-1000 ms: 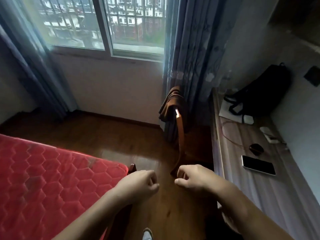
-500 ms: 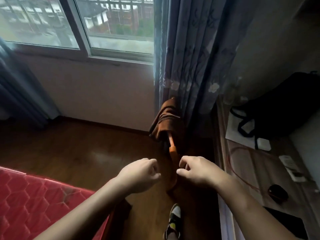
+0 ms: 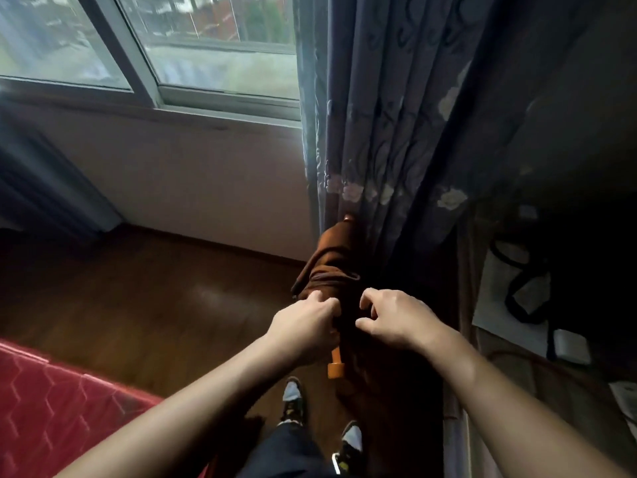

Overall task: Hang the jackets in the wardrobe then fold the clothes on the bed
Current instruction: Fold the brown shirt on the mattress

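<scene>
Jacket (image 3: 332, 270), brown, hangs bunched over the back of an orange chair (image 3: 336, 369) beside the blue flowered curtain (image 3: 389, 132), under the window (image 3: 213, 39). Compared with 0.5 s ago, both hands have moved forward from short of the chair onto the garment, and the view has closed in, so less of the red bed (image 3: 51, 408) shows at lower left. Left hand (image 3: 303, 327) now has its grip curled into the jacket's lower folds, fingers pressed into the cloth. Right hand (image 3: 393, 319) rests just beside it on the dark side of the cloth, thumb and fingers bent but parted; whether they pinch fabric cannot be told. The jacket is creased, with a thick rolled fold across its middle. The tabletop (image 3: 517, 391) lies at right in shadow.
</scene>
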The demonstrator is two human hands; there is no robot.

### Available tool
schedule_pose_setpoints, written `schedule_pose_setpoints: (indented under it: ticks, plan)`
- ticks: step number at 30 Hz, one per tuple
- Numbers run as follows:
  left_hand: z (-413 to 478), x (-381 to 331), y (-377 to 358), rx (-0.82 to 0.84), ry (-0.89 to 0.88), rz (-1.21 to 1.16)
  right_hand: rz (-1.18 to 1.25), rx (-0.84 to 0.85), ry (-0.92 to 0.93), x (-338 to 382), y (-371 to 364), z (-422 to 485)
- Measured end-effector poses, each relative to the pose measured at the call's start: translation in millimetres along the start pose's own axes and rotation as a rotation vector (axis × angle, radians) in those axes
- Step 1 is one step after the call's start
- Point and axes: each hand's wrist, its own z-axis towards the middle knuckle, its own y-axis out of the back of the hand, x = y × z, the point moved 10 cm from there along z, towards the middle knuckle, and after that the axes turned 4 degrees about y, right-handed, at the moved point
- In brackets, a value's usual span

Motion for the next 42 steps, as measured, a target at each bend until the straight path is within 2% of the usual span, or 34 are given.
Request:
schedule_pose_setpoints:
  ticks: [8,14,20,23,26,27,29,35,42]
  plan:
    - [84.2,28.4,0.9,0.107,-0.115,0.063,0.052,0.081,-0.165,-41.8,-20.7,55.2]
    - [137.0,62.8,-4.1,0.084,-0.079,0.151,0.092,0.122,-0.308,-71.1,-53.7,94.6]
    - [174.7,77.9,-37.5,0.175,-0.116,0.109,0.189,0.221,-0.355,-71.3,-99.7,130.0]
    - [186.7,79.6,-45.5,0.139,-0.145,0.004,0.275,0.138,-0.391,-70.3,-107.3,141.9]
    - [196.0,81.1,-43.1,0.044,-0.182,-0.120,0.402,-0.109,-0.395,-73.1,-92.9,154.6]
    - [197.6,81.9,-43.6,0.034,-0.187,-0.156,0.451,-0.138,-0.403,-74.1,-90.6,158.4]
    - [199.6,83.1,-44.0,0.021,-0.194,-0.218,0.503,-0.104,-0.426,-75.4,-91.2,167.9]
    - [205.0,90.3,-34.6,-0.034,-0.187,-0.269,0.408,-0.113,-0.418,-84.4,-72.1,181.0]
    - [183.4,96.1,-24.4,-0.084,-0.171,-0.396,0.383,-0.151,-0.316,-60.3,-44.1,160.1]
